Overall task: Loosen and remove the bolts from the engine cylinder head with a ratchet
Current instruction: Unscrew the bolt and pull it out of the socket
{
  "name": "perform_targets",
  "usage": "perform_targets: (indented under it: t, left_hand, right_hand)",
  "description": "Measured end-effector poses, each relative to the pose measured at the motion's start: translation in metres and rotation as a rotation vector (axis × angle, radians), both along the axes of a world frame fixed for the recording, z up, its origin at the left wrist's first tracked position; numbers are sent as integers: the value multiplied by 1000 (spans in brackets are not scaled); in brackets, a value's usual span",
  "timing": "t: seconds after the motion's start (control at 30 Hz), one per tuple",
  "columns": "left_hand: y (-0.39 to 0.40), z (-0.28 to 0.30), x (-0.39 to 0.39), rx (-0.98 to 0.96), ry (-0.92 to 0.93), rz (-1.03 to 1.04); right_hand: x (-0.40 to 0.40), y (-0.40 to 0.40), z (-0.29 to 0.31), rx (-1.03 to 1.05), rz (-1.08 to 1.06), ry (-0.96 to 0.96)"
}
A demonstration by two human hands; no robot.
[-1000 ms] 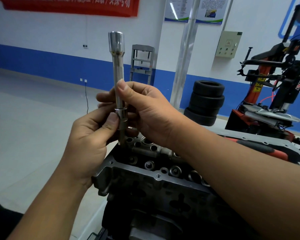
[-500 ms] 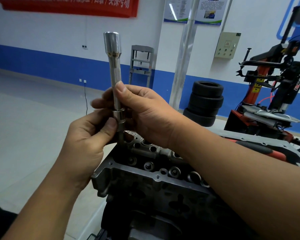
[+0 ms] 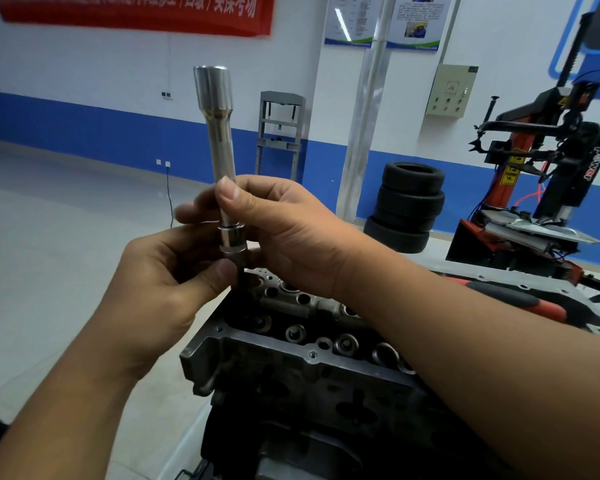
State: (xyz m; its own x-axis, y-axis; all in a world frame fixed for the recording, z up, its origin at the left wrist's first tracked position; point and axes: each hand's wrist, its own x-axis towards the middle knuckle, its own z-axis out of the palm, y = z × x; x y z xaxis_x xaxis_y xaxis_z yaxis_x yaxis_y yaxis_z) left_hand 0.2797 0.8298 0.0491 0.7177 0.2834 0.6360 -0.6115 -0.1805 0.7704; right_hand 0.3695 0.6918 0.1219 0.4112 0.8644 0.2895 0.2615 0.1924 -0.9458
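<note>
The bolt [image 3: 238, 276] hangs upright above the near-left corner of the cylinder head [image 3: 291, 344], its dark shank pointing straight down and its head seated in the socket [image 3: 232, 241] at the bottom of a long extension bar [image 3: 219, 147]. Bolt, socket and bar share one near-vertical axis, leaning slightly left at the top, where the bar's wide drive end stands free with no ratchet on it.

The left hand [image 3: 160, 289] is the nearer to the bolt: its thumb and fingers pinch the shank just under the socket. The right hand [image 3: 284, 233] sits higher, thumb and curled fingers clamped around the bar just above the socket. So the bolt lies directly below the right hand's grip and inside the left's (whether the bolt's tip has fully cleared its hole is hidden behind the left thumb).

Judging from this, the coming move is a straight pull apart along that axis, bolt down and bar up.

Behind the right forearm a red-and-black handled tool [image 3: 520, 301] lies on the bench.
</note>
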Motion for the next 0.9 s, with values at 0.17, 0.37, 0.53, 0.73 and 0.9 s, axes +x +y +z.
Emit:
perform_targets:
  t: [0.17,0.37,0.53,0.73,0.9]
  left_hand:
    - [-5,-3,6,-100,-45,121]
    - [-1,0,-2,66,11,-20]
    - [-2,1,0,60,17,85]
    - [-2,2,-4,63,29,148]
    - [3,4,-8,215,83,97]
  right_hand:
    - [0,3,-1,4,-20,26]
    - [2,0,1,-18,-42,-17]
    - [1,1,0,-15,-40,10]
    - [-1,0,-1,-30,-57,-40]
    - [-3,1,0,-46,-51,-28]
